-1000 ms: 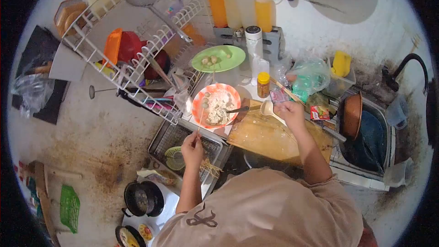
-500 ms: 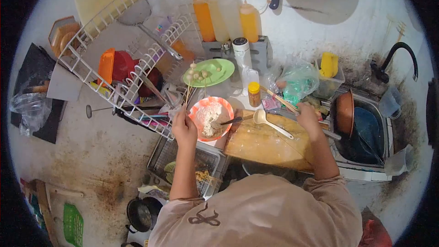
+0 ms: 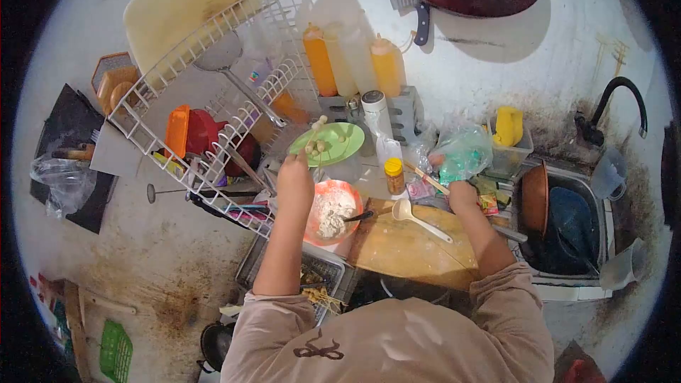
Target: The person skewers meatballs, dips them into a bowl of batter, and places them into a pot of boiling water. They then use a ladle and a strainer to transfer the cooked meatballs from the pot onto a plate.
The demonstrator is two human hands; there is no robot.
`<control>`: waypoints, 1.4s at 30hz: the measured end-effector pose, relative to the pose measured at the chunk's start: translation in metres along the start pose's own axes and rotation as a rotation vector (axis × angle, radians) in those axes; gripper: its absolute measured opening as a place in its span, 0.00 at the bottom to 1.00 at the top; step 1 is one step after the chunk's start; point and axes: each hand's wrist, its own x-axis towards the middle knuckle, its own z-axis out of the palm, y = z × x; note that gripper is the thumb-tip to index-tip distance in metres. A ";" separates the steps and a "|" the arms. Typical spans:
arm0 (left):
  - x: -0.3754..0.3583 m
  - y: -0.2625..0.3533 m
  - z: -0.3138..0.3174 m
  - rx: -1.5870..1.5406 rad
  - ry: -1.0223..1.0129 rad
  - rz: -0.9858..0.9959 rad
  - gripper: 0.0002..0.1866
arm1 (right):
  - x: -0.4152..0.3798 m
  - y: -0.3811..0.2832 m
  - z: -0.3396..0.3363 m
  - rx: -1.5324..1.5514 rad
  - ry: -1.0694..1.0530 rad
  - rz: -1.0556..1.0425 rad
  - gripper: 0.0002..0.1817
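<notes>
My left hand (image 3: 294,176) is closed around the lower end of a skewer threaded with small pale balls (image 3: 319,124), held over the near left edge of a green plate (image 3: 352,140). More balls lie on that plate. Below it stands an orange-and-white bowl (image 3: 360,202) of white batter or flour, a dark-handled spoon (image 3: 358,217) in it. My right hand (image 3: 463,197) is closed on a bundle of thin bamboo skewers (image 3: 430,178), beside the plastic bags. Its fingertips are partly hidden. A cream ladle (image 3: 425,225) rests on the wooden board (image 3: 383,248) between my arms.
A yellow-capped jar (image 3: 394,177) and a white flask (image 3: 376,115) stand behind the board. The white wire dish rack (image 3: 152,143) reaches in from the left. On the right is a sink (image 3: 603,241) with a brown bowl (image 3: 534,198). A wire-mesh basket (image 3: 333,269) sits below left.
My left hand has moved forward, bringing the skewer of balls over the plate. My right hand has shifted a little left with the bamboo skewers. The camera view has tilted upward.
</notes>
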 end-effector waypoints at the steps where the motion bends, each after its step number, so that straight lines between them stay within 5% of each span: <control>1: 0.003 0.004 0.002 0.021 -0.023 0.012 0.17 | -0.002 -0.001 -0.009 0.023 -0.035 0.019 0.08; 5: 0.010 0.025 0.011 0.097 -0.234 -0.019 0.16 | -0.014 0.001 -0.025 0.162 -0.032 0.005 0.07; 11: 0.009 0.050 0.020 0.207 0.107 0.153 0.18 | -0.023 0.009 -0.024 0.441 0.083 0.075 0.05; 14: 0.002 0.083 0.003 -0.107 0.238 0.350 0.12 | -0.026 0.011 -0.028 0.507 0.126 0.020 0.04; 20: -0.058 0.169 0.064 -0.573 -0.324 0.581 0.16 | -0.004 0.028 0.006 0.677 0.097 -0.010 0.06; 23: -0.072 0.193 0.147 -0.499 -0.051 0.555 0.16 | -0.011 0.031 -0.007 0.694 0.137 -0.014 0.07; 26: -0.054 0.199 0.172 -0.296 -0.507 0.509 0.15 | -0.040 0.016 -0.050 0.607 0.195 0.035 0.06; 28: -0.047 0.198 0.175 -0.286 -0.544 0.565 0.11 | -0.052 0.019 -0.053 0.500 0.262 0.036 0.05; 35: -0.039 0.192 0.215 -0.121 -0.605 0.542 0.07 | -0.095 0.057 -0.105 0.164 0.014 -0.034 0.08; 36: -0.033 0.194 0.194 -0.149 -0.646 0.517 0.11 | -0.104 0.074 -0.111 0.201 0.064 -0.058 0.07; 39: -0.040 0.194 0.181 -0.596 -0.153 0.393 0.20 | -0.112 0.108 -0.101 0.664 0.096 -0.074 0.06; 40: -0.044 0.198 0.177 -0.763 -0.163 0.358 0.25 | -0.112 0.114 -0.098 0.874 0.089 -0.074 0.06; 42: -0.065 0.203 0.145 -1.080 -0.353 0.262 0.23 | -0.114 0.101 -0.094 0.806 0.063 -0.295 0.08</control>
